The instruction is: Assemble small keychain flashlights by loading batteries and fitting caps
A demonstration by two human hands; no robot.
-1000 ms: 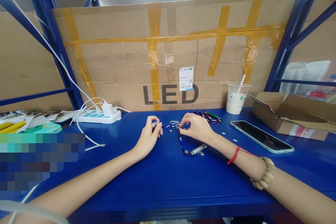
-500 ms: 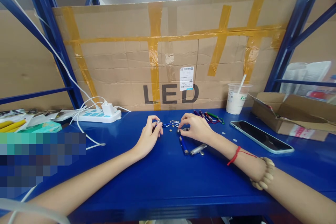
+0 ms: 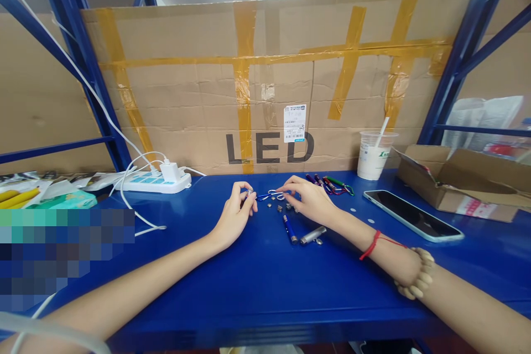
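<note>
Two bare hands work over a blue counter [image 3: 257, 282], seen from the wearer's head. The left hand [image 3: 234, 218] has its fingers [image 3: 249, 206] pinched together on a small shiny piece [image 3: 250, 192], mostly hidden by the fingertips. Just to the right of that piece, a blue clip [image 3: 263, 197] with a silver loop lies between the hands. The right hand [image 3: 309, 199] hangs palm down over the loop, its fingers slightly parted with nothing plainly in them; whether they touch the loop cannot be told. Its wrist wears a red string [image 3: 373, 246] and, farther up the arm, a bead bracelet [image 3: 417, 285].

Below the right fingertips sit small metal parts [image 3: 280, 208], some partly covered by the hand. Nearer the wearer lie a blue tube [image 3: 290, 230] and, just beside it, a silver tube [image 3: 313, 235], tilted the other way. Behind the right hand are dark tubes [image 3: 318, 181] and a green clip [image 3: 337, 183].

Farther right are a phone [image 3: 414, 215], a cup [image 3: 370, 161] with a straw, and an open box [image 3: 464, 204]. A white power strip [image 3: 178, 183] is at the back left. Taped cardboard [image 3: 186, 110] marked "LED" stands behind everything.
</note>
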